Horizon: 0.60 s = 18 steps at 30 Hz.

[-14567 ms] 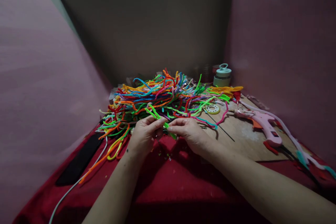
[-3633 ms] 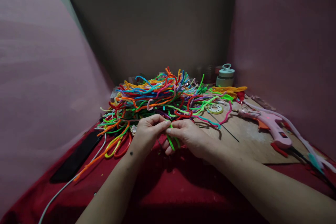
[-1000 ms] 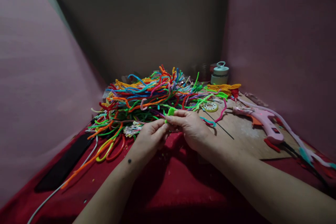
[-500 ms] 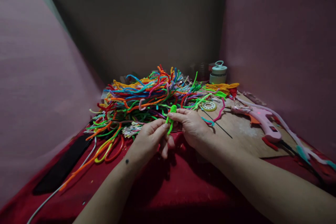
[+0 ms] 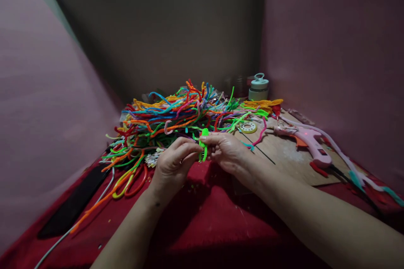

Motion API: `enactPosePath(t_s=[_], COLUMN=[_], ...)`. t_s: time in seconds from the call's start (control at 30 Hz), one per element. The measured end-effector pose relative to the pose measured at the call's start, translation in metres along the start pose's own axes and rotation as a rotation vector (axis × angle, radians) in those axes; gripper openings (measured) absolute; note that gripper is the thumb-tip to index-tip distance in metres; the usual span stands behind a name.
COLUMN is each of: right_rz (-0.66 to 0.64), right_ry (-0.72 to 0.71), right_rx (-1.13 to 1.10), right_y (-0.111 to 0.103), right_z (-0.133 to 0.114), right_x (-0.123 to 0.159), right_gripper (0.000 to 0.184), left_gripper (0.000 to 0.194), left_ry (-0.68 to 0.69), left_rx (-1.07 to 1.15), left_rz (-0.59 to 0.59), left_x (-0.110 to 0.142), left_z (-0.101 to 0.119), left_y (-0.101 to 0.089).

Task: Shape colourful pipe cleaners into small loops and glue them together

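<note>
A bright green pipe cleaner, folded into a short narrow piece with two ends hanging down, is held up over the front of the table. My right hand pinches it from the right, thumb across its middle. From the left, my left hand has thumb and forefinger closed at the lower part of the same piece; its other fingers are curled and partly hidden. Just behind the hands lies a big heap of many-coloured pipe cleaners.
A pink glue gun lies on a wooden board at right, beside a thin dark rod and a round yellow-rimmed spool. A pale green jar stands behind. A black flat object and white cable lie left on red cloth.
My left hand has turned, its fingers curling in where they hung lower before. The green piece's ends now hang straighter. The whole view has shifted slightly.
</note>
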State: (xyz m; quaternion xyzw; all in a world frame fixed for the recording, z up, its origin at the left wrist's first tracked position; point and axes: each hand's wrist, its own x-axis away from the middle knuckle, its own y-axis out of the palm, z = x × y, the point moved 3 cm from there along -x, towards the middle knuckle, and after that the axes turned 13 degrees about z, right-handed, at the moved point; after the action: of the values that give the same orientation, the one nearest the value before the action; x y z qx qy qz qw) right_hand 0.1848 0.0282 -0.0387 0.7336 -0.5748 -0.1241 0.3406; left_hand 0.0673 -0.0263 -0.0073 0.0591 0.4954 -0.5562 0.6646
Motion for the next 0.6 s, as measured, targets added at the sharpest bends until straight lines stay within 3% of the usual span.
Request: enactPosePath(t_s=[0.17,0.27,0.47,0.6], right_rz=[-0.043,-0.057,-0.074,-0.082], right_ry=[0.035,0.03,0.018,0.007], right_rx=[0.011,0.034,0.084,0.109], right_y=[0.0032,0.0049,0.0057,0.0065], right_z=[-0.0002,-0.0003,0.002,0.0024], right_x=[0.0044,0.0068,0.0087,0.0103], right_gripper=[0.016,0.019,0.018,0.011], left_gripper=[0.013,0.013,0.01,0.008], left_ry=[0.15,0.164,-0.032,-0.167], left_rx=[-0.176,-0.148,0.101,0.213], left_rz=[-0.018,-0.004,0.083,0.058], left_x=[0.0007,0.0002,-0.0029,-0.0038], left_z=[0.001,0.0016,0.0028,0.0041], left_y=[-0.0008,-0.0038,-0.0096,-0.0087])
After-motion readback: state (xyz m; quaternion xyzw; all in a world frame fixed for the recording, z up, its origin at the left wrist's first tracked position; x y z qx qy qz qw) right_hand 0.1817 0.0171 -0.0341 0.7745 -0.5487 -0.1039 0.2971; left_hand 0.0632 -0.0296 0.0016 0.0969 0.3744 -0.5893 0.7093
